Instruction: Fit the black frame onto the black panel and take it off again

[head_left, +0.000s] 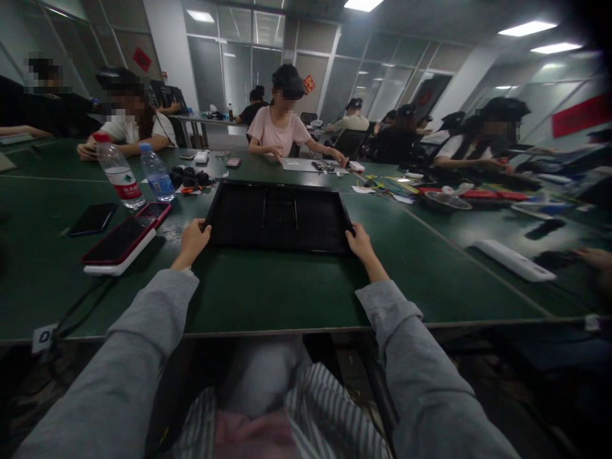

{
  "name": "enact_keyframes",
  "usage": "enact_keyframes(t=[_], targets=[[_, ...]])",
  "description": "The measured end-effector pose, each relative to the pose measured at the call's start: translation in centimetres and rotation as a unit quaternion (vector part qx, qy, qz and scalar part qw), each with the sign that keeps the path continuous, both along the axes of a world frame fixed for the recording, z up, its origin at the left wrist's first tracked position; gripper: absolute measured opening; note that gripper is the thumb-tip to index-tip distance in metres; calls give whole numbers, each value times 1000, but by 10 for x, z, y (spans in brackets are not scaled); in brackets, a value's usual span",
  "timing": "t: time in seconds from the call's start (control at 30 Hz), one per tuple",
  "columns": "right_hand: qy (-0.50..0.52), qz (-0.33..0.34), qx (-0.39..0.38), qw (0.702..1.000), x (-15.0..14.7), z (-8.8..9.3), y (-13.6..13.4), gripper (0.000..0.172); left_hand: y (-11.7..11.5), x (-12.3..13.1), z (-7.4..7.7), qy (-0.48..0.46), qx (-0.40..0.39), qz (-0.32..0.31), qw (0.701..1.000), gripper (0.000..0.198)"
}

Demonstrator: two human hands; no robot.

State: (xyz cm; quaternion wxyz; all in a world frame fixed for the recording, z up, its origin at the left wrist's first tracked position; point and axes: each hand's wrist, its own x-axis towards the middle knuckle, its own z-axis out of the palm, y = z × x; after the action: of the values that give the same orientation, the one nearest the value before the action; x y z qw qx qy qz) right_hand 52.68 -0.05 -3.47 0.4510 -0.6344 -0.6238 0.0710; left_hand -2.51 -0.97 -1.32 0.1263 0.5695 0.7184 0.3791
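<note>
A black rectangular tray (pixel 320 223) with a raised rim is in front of me at the table's middle. Inside it is a thin rectangular outline, perhaps a frame or a raised part; I cannot make out which. My left hand (pixel 195 239) grips the tray's left edge, fingers wrapped round the rim. On the opposite side, my right hand (pixel 361 243) holds the right edge in the same way. Whether the tray rests on the green table (pixel 287 293) or is slightly above it, I cannot tell.
To the left are a red-capped bottle (pixel 119 175), a blue-capped bottle (pixel 157 175), a dark phone (pixel 93 218) and a red-edged phone (pixel 117 241) on a white block. A power strip (pixel 514 260) lies right. Across, a person (pixel 280 131) works beside tools and cables.
</note>
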Motion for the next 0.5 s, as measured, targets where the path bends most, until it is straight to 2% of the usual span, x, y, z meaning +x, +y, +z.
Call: enact_keyframes(t=[0.1, 0.17, 0.33, 0.5], targets=[[64, -35, -30, 997, -3, -2, 3, 54, 3, -2, -2, -13, -3, -10, 1000, 44], [81, -33, -36, 996, -3, -2, 6, 61, 5, -3, -2, -25, -4, -21, 999, 47], [133, 27, -34, 990, 0, 0, 6, 69, 8, -6, 0, -35, -11, -36, 999, 44], [233, 50, -138, 961, 12, 1, 0, 81, 7, -15, 0, -19, -15, -37, 999, 42]])
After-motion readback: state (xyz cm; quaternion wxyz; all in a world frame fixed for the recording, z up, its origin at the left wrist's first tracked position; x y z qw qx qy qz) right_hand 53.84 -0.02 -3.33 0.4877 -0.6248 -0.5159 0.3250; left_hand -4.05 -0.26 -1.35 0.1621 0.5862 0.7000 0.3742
